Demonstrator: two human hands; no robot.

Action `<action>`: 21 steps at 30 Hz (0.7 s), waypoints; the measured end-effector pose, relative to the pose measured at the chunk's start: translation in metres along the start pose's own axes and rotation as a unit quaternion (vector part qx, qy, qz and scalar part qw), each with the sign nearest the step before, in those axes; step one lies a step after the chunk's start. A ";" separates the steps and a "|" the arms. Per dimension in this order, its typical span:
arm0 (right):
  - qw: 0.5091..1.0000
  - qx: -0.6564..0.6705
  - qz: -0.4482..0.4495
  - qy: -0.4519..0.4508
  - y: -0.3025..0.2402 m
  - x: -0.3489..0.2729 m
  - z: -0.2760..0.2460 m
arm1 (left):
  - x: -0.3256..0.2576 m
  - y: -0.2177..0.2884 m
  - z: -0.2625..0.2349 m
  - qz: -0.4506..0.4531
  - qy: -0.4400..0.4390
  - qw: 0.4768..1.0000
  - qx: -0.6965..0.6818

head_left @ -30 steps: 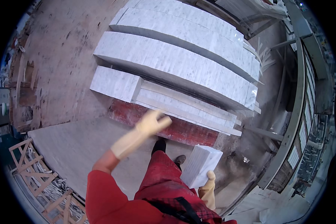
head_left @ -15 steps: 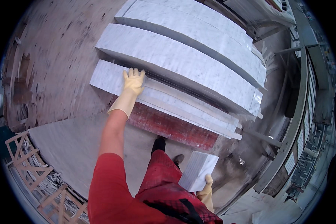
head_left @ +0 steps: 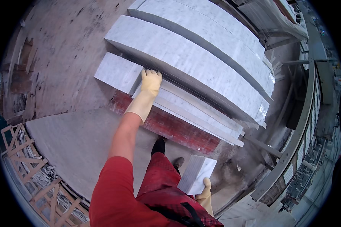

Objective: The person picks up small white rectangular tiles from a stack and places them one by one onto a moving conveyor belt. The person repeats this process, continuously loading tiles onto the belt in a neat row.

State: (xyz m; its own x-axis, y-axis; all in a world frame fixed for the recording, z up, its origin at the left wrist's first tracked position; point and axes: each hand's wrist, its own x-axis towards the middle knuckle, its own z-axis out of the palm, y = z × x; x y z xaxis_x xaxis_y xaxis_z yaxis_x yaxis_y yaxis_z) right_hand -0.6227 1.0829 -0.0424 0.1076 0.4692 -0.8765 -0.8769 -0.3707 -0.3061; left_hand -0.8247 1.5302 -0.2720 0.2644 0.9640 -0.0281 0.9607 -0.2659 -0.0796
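My left hand [head_left: 151,82], in a pale yellow rubber glove, is over the nearest marble row with its fingers bent and close together. It sits where the taller end block of marble tiles [head_left: 119,72] meets the lower, light strips [head_left: 189,104]. What its fingertips grip is hidden beneath the glove. My right hand [head_left: 205,195], gloved too, is low by my right leg. It holds a small stack of white marble tiles [head_left: 204,174], with the thumb over the smooth face; the layered edges face left.
Two longer marble rows [head_left: 185,56] lie beyond the nearest one. A red, dusty beam [head_left: 178,130] runs below it on my side. Wooden crates of scraps [head_left: 30,166] stand at lower left, and a metal frame [head_left: 308,125] curves along the right.
My left hand has slid right along the near row, and its spread fingers have bent together. A step in height shows beside it. My right hand still holds the tiles.
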 end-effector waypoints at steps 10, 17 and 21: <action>1.000 -0.028 -0.012 -0.005 0.004 0.021 -0.034 | -0.040 -0.006 -0.017 -0.230 -0.121 0.947 -0.191; 0.999 -0.005 -0.037 0.015 0.006 0.000 -0.062 | -0.051 -0.008 -0.007 -0.271 -0.182 0.920 -0.217; 0.999 0.002 -0.049 0.015 0.007 -0.008 -0.113 | -0.113 0.008 -0.014 -0.307 -0.223 0.800 -0.465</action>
State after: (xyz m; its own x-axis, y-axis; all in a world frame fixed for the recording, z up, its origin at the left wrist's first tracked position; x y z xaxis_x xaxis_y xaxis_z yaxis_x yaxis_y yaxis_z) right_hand -0.5767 0.9858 -0.0802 0.2059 0.4794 -0.8531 -0.8636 -0.3211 -0.3888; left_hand -0.8461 1.4192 -0.2559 -0.1379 0.7576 -0.6380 0.5997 0.5765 0.5549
